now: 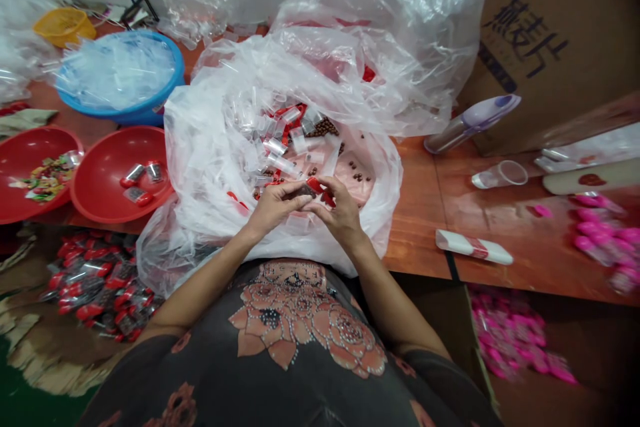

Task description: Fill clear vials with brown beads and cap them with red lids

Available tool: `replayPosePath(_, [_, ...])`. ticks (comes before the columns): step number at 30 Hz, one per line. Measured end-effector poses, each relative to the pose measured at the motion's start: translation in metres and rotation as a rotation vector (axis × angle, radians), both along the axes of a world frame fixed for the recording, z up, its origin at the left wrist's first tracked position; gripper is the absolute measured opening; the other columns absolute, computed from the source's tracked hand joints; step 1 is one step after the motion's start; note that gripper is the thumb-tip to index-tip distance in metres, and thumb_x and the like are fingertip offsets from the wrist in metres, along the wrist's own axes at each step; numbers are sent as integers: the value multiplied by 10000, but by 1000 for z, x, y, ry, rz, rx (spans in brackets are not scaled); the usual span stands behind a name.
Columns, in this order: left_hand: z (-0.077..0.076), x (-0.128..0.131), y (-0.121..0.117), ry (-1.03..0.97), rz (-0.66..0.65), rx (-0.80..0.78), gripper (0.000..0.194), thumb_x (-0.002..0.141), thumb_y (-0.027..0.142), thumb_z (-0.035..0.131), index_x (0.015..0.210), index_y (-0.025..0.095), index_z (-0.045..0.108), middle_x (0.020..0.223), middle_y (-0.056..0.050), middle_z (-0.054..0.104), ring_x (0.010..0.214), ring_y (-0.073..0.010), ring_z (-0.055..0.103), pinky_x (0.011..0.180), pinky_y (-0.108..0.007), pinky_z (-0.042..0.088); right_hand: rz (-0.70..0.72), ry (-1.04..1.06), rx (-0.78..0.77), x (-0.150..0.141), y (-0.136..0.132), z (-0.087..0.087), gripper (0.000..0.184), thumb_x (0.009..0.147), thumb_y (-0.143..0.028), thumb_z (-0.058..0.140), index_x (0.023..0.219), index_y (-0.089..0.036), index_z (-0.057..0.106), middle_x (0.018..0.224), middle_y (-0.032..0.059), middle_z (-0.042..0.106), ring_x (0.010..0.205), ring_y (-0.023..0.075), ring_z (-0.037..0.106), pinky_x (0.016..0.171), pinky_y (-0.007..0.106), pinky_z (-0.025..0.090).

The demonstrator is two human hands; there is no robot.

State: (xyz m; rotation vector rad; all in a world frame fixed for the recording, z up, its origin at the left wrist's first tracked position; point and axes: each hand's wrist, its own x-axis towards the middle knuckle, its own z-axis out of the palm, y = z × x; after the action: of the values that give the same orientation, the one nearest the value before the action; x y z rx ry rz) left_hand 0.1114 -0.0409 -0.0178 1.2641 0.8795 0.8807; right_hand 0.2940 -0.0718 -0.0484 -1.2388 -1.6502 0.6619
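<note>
Over a plastic-lined basin (373,177), my left hand (275,208) is closed on a small clear jar (307,193) with dark contents. My right hand (342,215) pinches a red cap (315,184) at the jar's end; whether it is seated cannot be made out. Another red piece (328,199) shows by the right fingers, partly hidden. Behind the hands, loose clear jars (275,147) lie among red caps (291,115) and small brown balls (326,127).
To the left, a red bowl (103,170) holds several filled jars, beside a blue basin (173,83) of clear plastic pieces. Red-capped jars (100,280) are heaped below. Right of the bag are a purple-lidded cup (475,121), a clear cup (503,173) and a cardboard box (565,27).
</note>
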Motion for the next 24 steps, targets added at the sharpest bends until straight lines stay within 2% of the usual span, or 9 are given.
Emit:
replayPosePath(4, [5, -3, 0, -38, -64, -59, 382, 774, 331, 777, 1126, 182, 757, 927, -38, 740, 748, -131, 655, 689, -273, 589, 52, -38, 100, 6, 1, 6, 384, 925, -371, 648, 1308, -383, 621, 1200, 15, 719, 1051, 232, 665, 941, 430, 514])
replayPosePath(7, [8, -4, -1, -40, -76, -77, 344, 749, 339, 801, 1043, 163, 772, 890, -34, 739, 738, -119, 652, 691, -252, 587, 79, -56, 207, 11, 1, 9, 399, 940, -315, 636, 1323, -421, 606, 1155, -9, 740, 976, 205, 689, 873, 409, 535])
replayPosePath(9, [8, -3, -2, -42, -67, -106, 346, 741, 360, 808, 1023, 162, 771, 869, -35, 737, 732, -121, 658, 684, -250, 590, 113, -70, 219, 13, 0, 11, 433, 943, -303, 630, 1348, -448, 578, 1185, -10, 723, 1002, 201, 681, 896, 415, 534])
replayPosePath(12, [5, 0, -4, -78, -89, -217, 418, 778, 421, 771, 1114, 175, 741, 889, -50, 740, 760, -143, 685, 699, -277, 606, 158, -87, 118, 17, -1, 15, 429, 930, -338, 645, 1344, -434, 589, 1257, 27, 640, 1078, 207, 637, 942, 421, 532])
replayPosePath(14, [2, 2, -5, -123, -106, -294, 482, 802, 447, 740, 1206, 187, 698, 939, -66, 743, 787, -163, 701, 711, -308, 617, 153, -46, 5, 18, -2, 17, 411, 919, -355, 654, 1326, -403, 615, 1201, 45, 603, 1057, 197, 621, 927, 397, 544])
replayPosePath(18, [0, 4, -6, -138, -84, -355, 506, 789, 419, 752, 1239, 199, 677, 1034, -89, 739, 812, -182, 708, 692, -314, 611, -3, 272, -228, 15, 0, 13, 473, 894, -360, 665, 1356, -330, 569, 963, 13, 622, 789, 141, 630, 717, 303, 573])
replayPosePath(20, [0, 4, -7, -107, -75, -351, 474, 787, 409, 755, 1210, 202, 700, 1037, -87, 738, 819, -176, 700, 683, -294, 595, -91, 368, -267, 11, 1, 10, 459, 887, -373, 662, 1331, -302, 569, 957, 15, 660, 766, 143, 640, 682, 296, 570])
replayPosePath(22, [1, 4, -7, -81, -78, -349, 427, 787, 407, 758, 1158, 200, 728, 1005, -78, 740, 809, -166, 691, 681, -283, 580, -87, 288, -227, 7, 1, 10, 409, 905, -386, 632, 1303, -298, 591, 1063, 40, 696, 892, 177, 666, 792, 352, 578])
replayPosePath(24, [1, 4, -7, -73, -76, -354, 384, 776, 415, 772, 1086, 191, 749, 943, -66, 741, 771, -151, 681, 676, -274, 567, 9, 74, -153, 5, -1, 11, 444, 905, -404, 632, 1335, -304, 580, 1230, 66, 677, 1076, 229, 646, 943, 439, 538])
